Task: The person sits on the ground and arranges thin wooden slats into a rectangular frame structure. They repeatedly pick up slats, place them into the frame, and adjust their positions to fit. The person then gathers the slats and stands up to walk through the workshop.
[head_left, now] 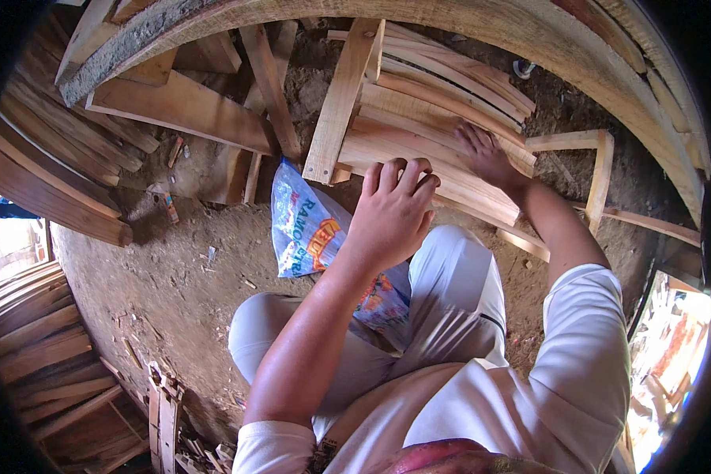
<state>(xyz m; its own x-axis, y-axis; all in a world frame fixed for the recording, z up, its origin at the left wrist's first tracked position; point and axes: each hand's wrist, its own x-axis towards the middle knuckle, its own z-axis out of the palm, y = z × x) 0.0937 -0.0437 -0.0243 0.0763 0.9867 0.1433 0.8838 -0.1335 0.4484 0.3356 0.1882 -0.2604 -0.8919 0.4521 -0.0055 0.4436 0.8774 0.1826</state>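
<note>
Several pale boards (395, 138) lie side by side at far centre, their right ends stopping short of a wooden frame (600, 182). On them rests the right hand (486, 152), palm down, fingers slightly spread. The left hand (395, 205) is raised nearer the person, fingers bent; whether it pinches anything cannot be told.

Open dirt floor (189, 268) spreads left of the person's knees, strewn with chips, out to stacked wood (51, 170) at far left and another pile (39, 347) at near left. A plank (341, 103) crosses the boards' left ends, and a long beam (529, 31) bounds the far side. A plastic bag (292, 229) sits between plank and knees, partly behind the left forearm, bearing large green and yellow lettering.
</note>
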